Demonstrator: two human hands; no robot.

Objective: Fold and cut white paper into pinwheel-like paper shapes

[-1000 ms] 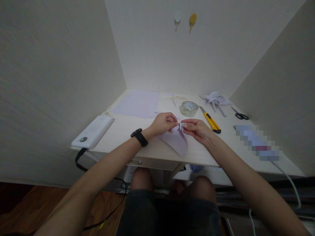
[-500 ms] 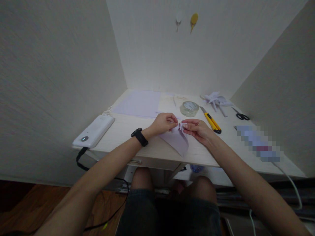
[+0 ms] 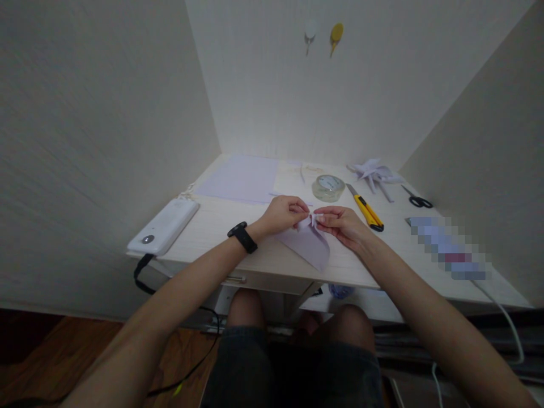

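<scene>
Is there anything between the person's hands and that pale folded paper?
Nothing visible. The left hand and right hand both already pinch the top of the folded paper; the tape roll lies apart behind them.

A pale wooden desk (image 3: 263, 263) sits low in the centre of the frame, tucked into a corner of plain off-white walls (image 3: 106, 141). Two hooks (image 3: 323, 35), one white and one yellow, hang at top centre. Brown wooden floor (image 3: 51, 351) shows at lower left. Light is dim and soft.

Tape roll (image 3: 328, 187), utility knife (image 3: 365, 208), scissors (image 3: 417, 199).
</scene>
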